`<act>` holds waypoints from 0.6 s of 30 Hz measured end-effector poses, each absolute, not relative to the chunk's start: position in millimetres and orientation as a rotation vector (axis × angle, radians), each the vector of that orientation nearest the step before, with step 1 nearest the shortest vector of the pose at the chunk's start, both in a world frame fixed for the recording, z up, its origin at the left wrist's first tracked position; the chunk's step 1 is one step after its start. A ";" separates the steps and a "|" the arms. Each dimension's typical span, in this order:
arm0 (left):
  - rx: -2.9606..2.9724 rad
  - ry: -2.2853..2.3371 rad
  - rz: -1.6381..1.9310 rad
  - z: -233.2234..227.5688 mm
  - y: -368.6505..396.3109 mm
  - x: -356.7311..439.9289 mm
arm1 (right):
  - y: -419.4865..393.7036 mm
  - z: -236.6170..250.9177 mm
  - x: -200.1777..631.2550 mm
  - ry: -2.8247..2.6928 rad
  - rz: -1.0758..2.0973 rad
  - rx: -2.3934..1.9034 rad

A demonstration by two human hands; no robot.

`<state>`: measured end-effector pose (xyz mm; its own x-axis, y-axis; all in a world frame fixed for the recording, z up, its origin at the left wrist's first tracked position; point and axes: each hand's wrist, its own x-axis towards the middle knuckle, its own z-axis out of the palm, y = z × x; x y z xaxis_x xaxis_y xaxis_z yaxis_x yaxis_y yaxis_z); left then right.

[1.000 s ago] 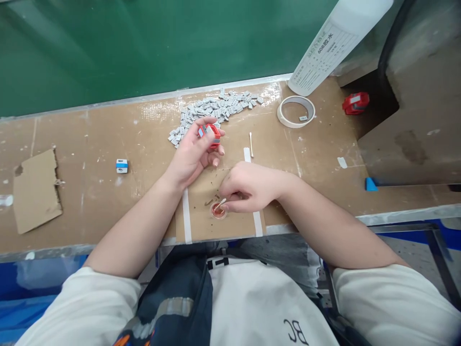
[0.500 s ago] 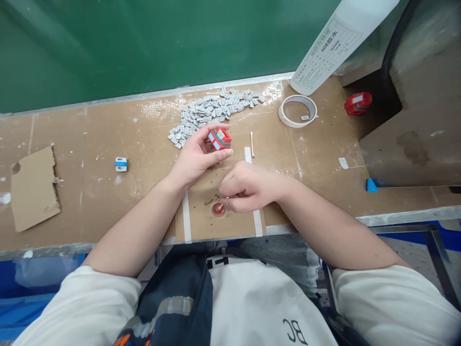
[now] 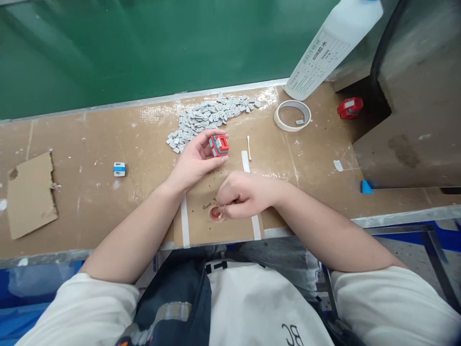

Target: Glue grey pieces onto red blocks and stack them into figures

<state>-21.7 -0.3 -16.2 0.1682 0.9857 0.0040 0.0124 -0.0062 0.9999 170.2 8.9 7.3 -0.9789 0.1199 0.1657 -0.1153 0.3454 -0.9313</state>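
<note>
My left hand (image 3: 196, 161) holds a small red and grey block part (image 3: 219, 145) between thumb and fingers, just above the cardboard-covered bench (image 3: 108, 139). My right hand (image 3: 243, 194) is closed around a thin swab stick, its tip hidden by my fingers, right over a small round cap of reddish glue (image 3: 216, 214) near the bench's front edge. A heap of several small grey pieces (image 3: 207, 117) lies behind my left hand.
A spare cotton swab (image 3: 248, 146) lies right of the red part. A roll of tape (image 3: 292, 115), a white labelled bottle (image 3: 331, 43) and another red part (image 3: 349, 107) are at the back right. A blue and white part (image 3: 119, 168) and torn cardboard (image 3: 30, 194) lie left.
My left hand has turned the red part and brought it slightly down and right. My right hand has closed further over the glue cap, hiding the swab tip.
</note>
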 end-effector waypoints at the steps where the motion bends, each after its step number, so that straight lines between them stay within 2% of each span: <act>1: 1.296 1.087 1.082 -15.9 -0.5 -21.4 | 9.2 7.6 170.4 -2.391 1.691 -0.007; 6: 1.287 1.055 1.071 -15.3 -1.4 -20.6 | 18.0 11.5 179.5 -2.195 1.549 -0.123; 12: 1.292 1.076 1.019 -13.9 -2.7 -20.2 | 31.7 9.7 192.2 -1.643 1.091 -0.668; 18: 1.363 1.101 0.995 -15.6 -2.7 -20.3 | 34.4 9.2 188.1 -1.665 0.930 -0.854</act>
